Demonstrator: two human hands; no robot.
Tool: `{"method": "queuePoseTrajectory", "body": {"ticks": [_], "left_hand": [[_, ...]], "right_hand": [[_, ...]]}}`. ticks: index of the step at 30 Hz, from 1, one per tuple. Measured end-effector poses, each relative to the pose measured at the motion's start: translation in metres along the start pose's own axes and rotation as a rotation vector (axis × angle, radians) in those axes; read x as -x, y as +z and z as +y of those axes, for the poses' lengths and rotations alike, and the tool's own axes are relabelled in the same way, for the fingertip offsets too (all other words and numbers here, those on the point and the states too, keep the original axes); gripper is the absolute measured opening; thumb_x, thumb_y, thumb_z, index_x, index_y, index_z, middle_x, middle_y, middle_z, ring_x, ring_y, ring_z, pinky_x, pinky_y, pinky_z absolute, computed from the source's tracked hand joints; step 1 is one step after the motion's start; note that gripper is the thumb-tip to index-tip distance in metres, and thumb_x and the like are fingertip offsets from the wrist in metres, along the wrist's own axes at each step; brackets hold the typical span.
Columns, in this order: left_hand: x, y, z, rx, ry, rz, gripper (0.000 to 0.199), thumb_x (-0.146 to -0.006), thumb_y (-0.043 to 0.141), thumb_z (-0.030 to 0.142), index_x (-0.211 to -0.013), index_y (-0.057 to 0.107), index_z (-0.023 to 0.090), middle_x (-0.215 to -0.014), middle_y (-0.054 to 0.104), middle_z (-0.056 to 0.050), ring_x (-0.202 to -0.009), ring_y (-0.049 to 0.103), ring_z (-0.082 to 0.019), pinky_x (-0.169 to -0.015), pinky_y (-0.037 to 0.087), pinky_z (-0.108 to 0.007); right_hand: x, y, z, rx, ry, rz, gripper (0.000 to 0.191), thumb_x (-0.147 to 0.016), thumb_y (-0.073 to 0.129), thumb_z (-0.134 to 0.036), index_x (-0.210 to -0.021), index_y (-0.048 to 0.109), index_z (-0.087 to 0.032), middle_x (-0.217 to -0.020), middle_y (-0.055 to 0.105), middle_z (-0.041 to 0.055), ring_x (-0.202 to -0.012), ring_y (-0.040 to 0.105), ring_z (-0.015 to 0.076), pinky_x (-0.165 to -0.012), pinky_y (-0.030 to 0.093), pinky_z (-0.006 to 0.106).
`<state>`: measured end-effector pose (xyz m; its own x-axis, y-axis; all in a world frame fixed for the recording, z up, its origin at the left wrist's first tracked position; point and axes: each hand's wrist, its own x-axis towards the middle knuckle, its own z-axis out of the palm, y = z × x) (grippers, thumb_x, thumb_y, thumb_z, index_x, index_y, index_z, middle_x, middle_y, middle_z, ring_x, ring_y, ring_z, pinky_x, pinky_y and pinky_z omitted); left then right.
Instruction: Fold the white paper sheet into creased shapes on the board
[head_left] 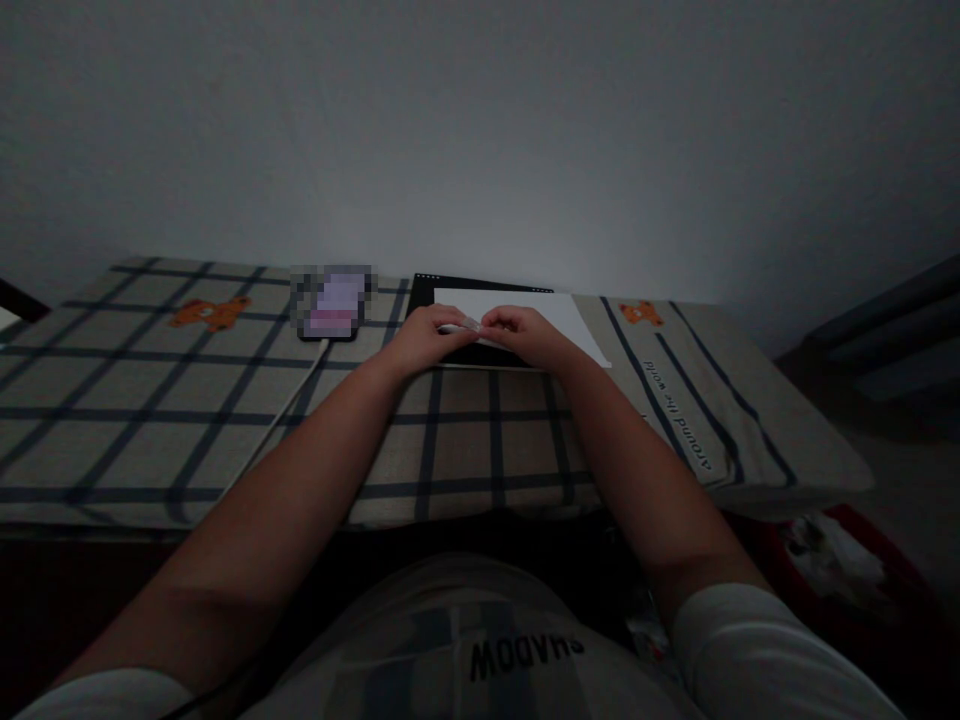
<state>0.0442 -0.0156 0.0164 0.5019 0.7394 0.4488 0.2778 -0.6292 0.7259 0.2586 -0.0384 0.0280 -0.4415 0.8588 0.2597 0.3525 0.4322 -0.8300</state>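
Observation:
Over the sheet of white paper, my left hand and my right hand meet with their fingertips close together. Between them is a small slim whitish object, partly clear; its kind is hard to make out in the dim light. The fingers of both hands are closed on it. Beneath the paper lies a black pad with a row of holes along its back edge. My hands cover part of the paper and the pad.
A phone with a blurred screen lies to the left, a white cable running from it toward the front edge. A checked tablecloth with bear prints covers the table. A wall stands behind. At lower right is a red container holding whitish crumpled stuff.

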Motion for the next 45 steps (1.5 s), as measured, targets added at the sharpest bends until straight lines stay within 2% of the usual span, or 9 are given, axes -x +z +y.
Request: {"method": "queuePoseTrajectory", "body": {"ticks": [6,12,17,21,24,28,33,39,45], "left_hand": [[-0.001,0.000,-0.002,-0.020,-0.029,0.033,0.023,-0.078,0.072,0.043,-0.077,0.076,0.020,-0.088,0.077,-0.005,-0.090,0.069,-0.023,-0.089,0.052,-0.037],[0.000,0.000,-0.002,-0.093,-0.112,0.040,0.021,-0.076,0.070,0.038,-0.078,0.074,0.018,-0.087,0.075,-0.004,-0.086,0.067,-0.023,-0.083,0.051,-0.036],[0.001,0.002,-0.005,-0.125,-0.057,0.017,0.021,-0.078,0.070,0.040,-0.078,0.075,0.019,-0.086,0.074,-0.005,-0.088,0.067,-0.023,-0.081,0.050,-0.036],[0.002,0.001,-0.002,-0.317,0.045,0.016,0.016,-0.081,0.072,0.039,-0.076,0.077,0.024,-0.084,0.074,-0.003,-0.092,0.064,-0.024,-0.092,0.046,-0.043],[0.003,0.001,0.002,-0.463,0.075,0.069,0.015,-0.083,0.074,0.039,-0.081,0.080,0.025,-0.098,0.074,-0.005,-0.103,0.060,-0.026,-0.098,0.041,-0.047],[0.005,0.002,0.005,-0.547,0.087,0.143,0.012,-0.083,0.078,0.037,-0.083,0.080,0.026,-0.121,0.067,-0.005,-0.117,0.052,-0.028,-0.103,0.038,-0.049],[0.005,0.002,0.005,-0.535,0.085,0.182,0.010,-0.083,0.078,0.035,-0.083,0.078,0.025,-0.130,0.063,-0.005,-0.122,0.047,-0.030,-0.106,0.036,-0.050],[0.002,0.001,0.007,-0.436,0.014,0.072,0.013,-0.083,0.075,0.036,-0.086,0.076,0.024,-0.116,0.071,-0.005,-0.118,0.052,-0.030,-0.104,0.036,-0.049],[0.000,0.002,0.003,-0.397,0.022,0.028,0.014,-0.086,0.072,0.038,-0.090,0.075,0.025,-0.115,0.072,-0.005,-0.116,0.054,-0.027,-0.104,0.036,-0.046]], "right_hand": [[-0.003,0.000,0.007,-0.047,0.050,0.028,0.026,-0.082,0.069,-0.041,-0.090,0.070,-0.017,-0.089,0.068,0.0053,-0.085,0.058,0.0187,-0.079,0.046,0.033],[-0.001,-0.001,0.004,0.011,0.127,-0.005,0.025,-0.083,0.066,-0.041,-0.085,0.069,-0.016,-0.074,0.062,0.0010,-0.071,0.051,0.0152,-0.068,0.041,0.031],[-0.001,0.000,0.001,0.071,0.105,0.002,0.024,-0.083,0.064,-0.039,-0.085,0.069,-0.016,-0.077,0.063,0.0023,-0.072,0.051,0.0160,-0.068,0.040,0.031],[-0.002,0.001,0.004,0.098,0.072,0.022,0.025,-0.083,0.065,-0.040,-0.086,0.070,-0.016,-0.080,0.066,0.0038,-0.075,0.055,0.0178,-0.071,0.042,0.033],[-0.003,0.002,0.006,0.107,0.038,0.067,0.022,-0.082,0.065,-0.038,-0.086,0.070,-0.017,-0.083,0.068,0.0047,-0.077,0.057,0.0188,-0.074,0.043,0.034],[-0.003,0.003,0.006,0.091,0.039,0.093,0.021,-0.083,0.065,-0.037,-0.087,0.069,-0.016,-0.084,0.068,0.0053,-0.078,0.057,0.0189,-0.075,0.044,0.034],[-0.002,0.004,0.006,0.090,0.057,0.125,0.022,-0.083,0.066,-0.038,-0.088,0.069,-0.016,-0.083,0.068,0.0052,-0.077,0.056,0.0186,-0.073,0.044,0.033],[-0.002,0.005,0.005,0.093,0.063,0.127,0.019,-0.080,0.067,-0.037,-0.085,0.069,-0.018,-0.082,0.070,0.0040,-0.075,0.057,0.0187,-0.073,0.044,0.033],[-0.003,0.005,0.004,0.100,0.071,0.122,0.019,-0.081,0.067,-0.037,-0.085,0.070,-0.018,-0.082,0.069,0.0044,-0.076,0.057,0.0189,-0.073,0.045,0.034]]}}
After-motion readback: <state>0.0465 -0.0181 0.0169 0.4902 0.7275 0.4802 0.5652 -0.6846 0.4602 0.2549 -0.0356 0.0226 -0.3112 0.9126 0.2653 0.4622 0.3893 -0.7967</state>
